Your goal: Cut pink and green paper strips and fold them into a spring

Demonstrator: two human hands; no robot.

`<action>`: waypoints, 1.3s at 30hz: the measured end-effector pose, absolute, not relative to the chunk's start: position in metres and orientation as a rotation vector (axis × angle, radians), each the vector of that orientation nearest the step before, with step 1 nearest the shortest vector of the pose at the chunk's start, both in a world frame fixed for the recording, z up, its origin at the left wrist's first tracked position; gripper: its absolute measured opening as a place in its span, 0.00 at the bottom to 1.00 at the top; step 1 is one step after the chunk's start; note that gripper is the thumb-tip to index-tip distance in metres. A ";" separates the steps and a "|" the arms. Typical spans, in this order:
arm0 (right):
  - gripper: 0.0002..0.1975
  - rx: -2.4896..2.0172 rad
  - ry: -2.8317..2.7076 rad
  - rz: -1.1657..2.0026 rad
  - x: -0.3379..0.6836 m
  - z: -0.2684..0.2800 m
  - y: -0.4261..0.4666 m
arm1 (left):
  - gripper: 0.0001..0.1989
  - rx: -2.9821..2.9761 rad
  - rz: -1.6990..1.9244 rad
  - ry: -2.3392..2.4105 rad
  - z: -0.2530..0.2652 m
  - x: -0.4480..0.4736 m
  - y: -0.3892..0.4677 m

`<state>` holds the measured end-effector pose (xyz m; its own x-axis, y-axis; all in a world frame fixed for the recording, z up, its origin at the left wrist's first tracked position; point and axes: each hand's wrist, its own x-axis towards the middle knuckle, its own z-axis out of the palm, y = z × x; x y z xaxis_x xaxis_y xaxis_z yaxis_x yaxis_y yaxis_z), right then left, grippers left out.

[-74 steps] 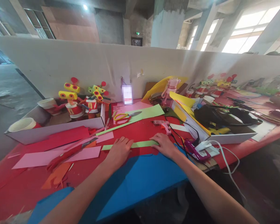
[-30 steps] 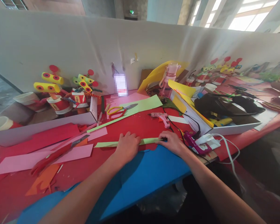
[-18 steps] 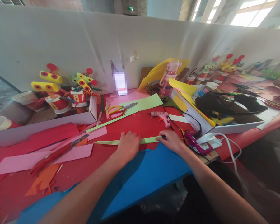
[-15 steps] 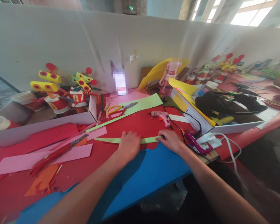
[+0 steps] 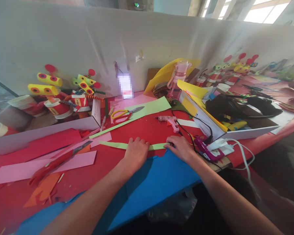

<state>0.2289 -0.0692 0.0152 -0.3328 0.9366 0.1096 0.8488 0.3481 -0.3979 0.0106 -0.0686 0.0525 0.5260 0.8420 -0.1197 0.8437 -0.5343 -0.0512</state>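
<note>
Pinning green strip (image 5: 112, 145) — left hand (image 5: 136, 151) has crept rightward along it.
Your right hand (image 5: 180, 148) pinches its end; left palm lies flat and open, so the strip stays put.

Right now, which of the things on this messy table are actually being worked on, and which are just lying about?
In use:
- green paper strip, pressed flat by the left hand
- its right end, pinched by the right hand
- blue sheet under both wrists

Lying about:
- yellow scissors
- glue gun
- pink paper
- paper-cup figures
- black bag

green strip (image 5: 112, 145) mid-part hidden under left hand (image 5: 136, 153), right grip (image 5: 180, 148) unclear — fingertips hidden
</note>
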 end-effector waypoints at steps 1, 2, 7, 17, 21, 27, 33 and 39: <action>0.12 -1.573 -2.288 0.396 0.230 0.014 -0.069 | 0.14 2.726 -0.206 1.508 0.052 0.011 -0.069; 0.13 -1.561 -2.282 0.406 0.230 0.013 -0.069 | 0.14 2.722 -0.206 1.511 0.052 0.011 -0.069; 0.15 -1.498 -2.239 0.439 0.234 0.011 -0.072 | 0.15 2.732 -0.229 1.512 0.054 0.011 -0.073; 0.13 -1.700 -2.214 0.485 0.228 0.019 -0.068 | 0.15 2.697 -0.228 1.532 0.053 0.012 -0.072; 0.14 -1.722 -2.236 0.475 0.227 0.020 -0.067 | 0.15 2.698 -0.243 1.526 0.051 0.012 -0.070; 0.12 -1.712 -2.247 0.478 0.228 0.020 -0.068 | 0.16 2.718 -0.245 1.506 0.051 0.011 -0.069; 0.12 -1.742 -2.263 0.478 0.224 0.024 -0.067 | 0.15 2.735 -0.241 1.516 0.052 0.010 -0.069; 0.09 -1.615 -2.306 0.289 0.208 0.030 -0.047 | 0.16 2.752 -0.128 1.707 0.054 -0.010 -0.054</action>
